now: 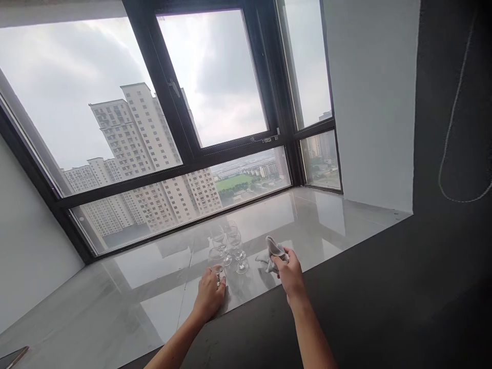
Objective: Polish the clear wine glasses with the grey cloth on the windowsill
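Note:
My left hand (208,293) is closed around the lower part of a clear stemmed glass (216,255) near the front edge of the window sill. The base of that glass is hidden by my fingers. Several more clear stemmed glasses (241,265) stand upright close together just behind and to the right of it. To the right of the glasses, my right hand (291,271) grips a bunched grey-white cloth (273,252), its folds sticking up and out to the left above the sill.
A glossy pale stone sill (161,287) runs below a dark-framed window (184,166). At the lower left corner lies a dark flat object (13,357) with a metallic edge. A beaded cord (446,148) hangs at the right. Tall buildings show outside.

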A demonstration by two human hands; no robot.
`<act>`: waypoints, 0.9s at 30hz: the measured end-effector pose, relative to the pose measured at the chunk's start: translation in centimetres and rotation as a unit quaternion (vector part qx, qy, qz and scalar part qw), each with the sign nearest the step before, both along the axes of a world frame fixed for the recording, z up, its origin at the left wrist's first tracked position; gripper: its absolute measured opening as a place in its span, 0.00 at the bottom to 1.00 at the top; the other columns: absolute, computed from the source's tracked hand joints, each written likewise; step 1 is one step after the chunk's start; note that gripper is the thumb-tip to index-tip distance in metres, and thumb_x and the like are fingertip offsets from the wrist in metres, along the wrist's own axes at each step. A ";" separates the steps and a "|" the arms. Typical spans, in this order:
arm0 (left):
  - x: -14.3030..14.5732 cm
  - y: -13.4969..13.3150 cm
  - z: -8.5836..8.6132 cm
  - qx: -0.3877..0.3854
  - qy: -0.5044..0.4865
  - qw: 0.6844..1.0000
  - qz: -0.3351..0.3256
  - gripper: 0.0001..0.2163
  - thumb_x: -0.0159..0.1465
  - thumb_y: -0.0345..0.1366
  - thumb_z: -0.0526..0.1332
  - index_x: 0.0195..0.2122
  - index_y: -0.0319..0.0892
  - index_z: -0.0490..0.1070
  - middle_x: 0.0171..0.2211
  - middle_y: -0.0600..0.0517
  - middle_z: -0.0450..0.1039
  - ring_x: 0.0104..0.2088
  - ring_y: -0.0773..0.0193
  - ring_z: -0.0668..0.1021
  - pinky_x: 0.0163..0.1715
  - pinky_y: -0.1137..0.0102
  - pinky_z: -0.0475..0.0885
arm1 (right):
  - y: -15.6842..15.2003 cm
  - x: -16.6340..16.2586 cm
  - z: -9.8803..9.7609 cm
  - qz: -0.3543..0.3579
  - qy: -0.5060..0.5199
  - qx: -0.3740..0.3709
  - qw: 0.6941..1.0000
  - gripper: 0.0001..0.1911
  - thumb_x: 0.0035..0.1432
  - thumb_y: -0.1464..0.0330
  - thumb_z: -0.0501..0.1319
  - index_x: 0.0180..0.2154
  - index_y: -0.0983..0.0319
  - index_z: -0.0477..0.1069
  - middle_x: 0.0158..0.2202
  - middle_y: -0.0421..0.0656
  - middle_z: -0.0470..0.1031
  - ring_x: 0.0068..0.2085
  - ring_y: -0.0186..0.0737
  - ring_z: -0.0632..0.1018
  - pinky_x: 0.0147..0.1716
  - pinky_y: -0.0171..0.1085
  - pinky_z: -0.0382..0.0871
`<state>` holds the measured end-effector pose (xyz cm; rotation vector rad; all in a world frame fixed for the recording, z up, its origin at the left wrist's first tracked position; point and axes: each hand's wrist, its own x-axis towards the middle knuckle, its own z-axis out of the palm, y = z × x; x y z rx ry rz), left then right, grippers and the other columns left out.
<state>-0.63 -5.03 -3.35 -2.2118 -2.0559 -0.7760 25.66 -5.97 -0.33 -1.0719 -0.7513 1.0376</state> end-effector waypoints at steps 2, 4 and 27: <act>0.0 0.0 -0.1 -0.016 0.030 0.999 0.010 0.19 0.65 0.39 0.53 0.54 0.39 0.70 0.54 0.40 0.71 0.55 0.52 0.71 0.56 0.57 0.63 | 0.0 -0.1 0.1 0.012 0.003 0.000 1.000 0.26 0.46 0.55 0.66 0.45 0.61 0.69 0.37 0.45 0.76 0.34 0.41 0.74 0.31 0.36 0.64; 0.2 0.0 -0.2 -0.025 0.052 0.998 0.020 0.19 0.66 0.41 0.53 0.54 0.40 0.70 0.57 0.41 0.68 0.58 0.50 0.69 0.59 0.55 0.59 | 0.0 -0.2 0.1 0.024 -0.002 0.000 1.000 0.26 0.47 0.55 0.66 0.46 0.61 0.69 0.38 0.46 0.76 0.34 0.41 0.74 0.32 0.36 0.64; 0.1 0.2 0.5 0.004 0.031 0.999 0.037 0.17 0.64 0.45 0.55 0.24 0.42 0.74 0.38 0.46 0.76 0.43 0.55 0.76 0.44 0.65 0.64 | -0.1 -0.3 0.1 0.018 -0.006 -0.004 1.000 0.26 0.45 0.56 0.64 0.45 0.62 0.70 0.38 0.46 0.77 0.34 0.41 0.75 0.31 0.36 0.65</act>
